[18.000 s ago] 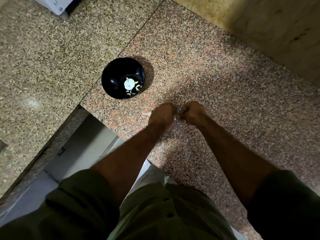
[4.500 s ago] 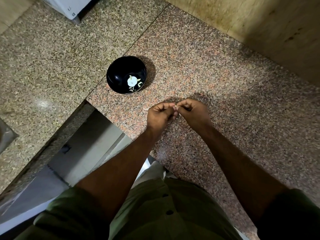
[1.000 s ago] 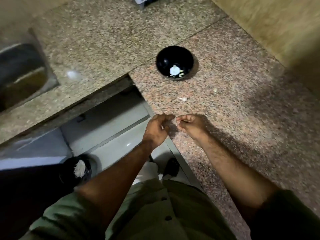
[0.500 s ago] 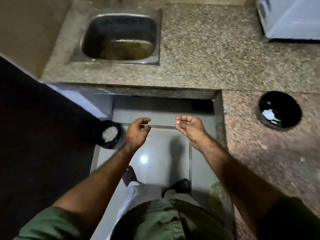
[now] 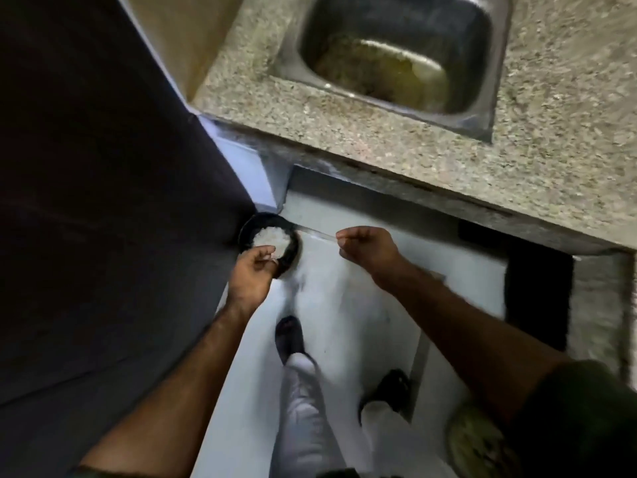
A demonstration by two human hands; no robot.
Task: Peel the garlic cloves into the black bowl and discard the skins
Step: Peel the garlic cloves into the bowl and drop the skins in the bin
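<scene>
Papery white skins (image 5: 270,236) fill the dark bin (image 5: 248,229) just beyond our left hand (image 5: 253,267), whose curled fingers pinch what we judge is 1 more skin, blurred. Light and flimsy, it needs only fingertips. Our right hand (image 5: 367,248) is curled; its contents we cannot tell.

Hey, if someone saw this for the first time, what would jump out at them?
Probably the left hand held over a dark bin of pale scraps on the floor, against the dark wall. Next, the steel sink sunk in the granite counter above.
</scene>
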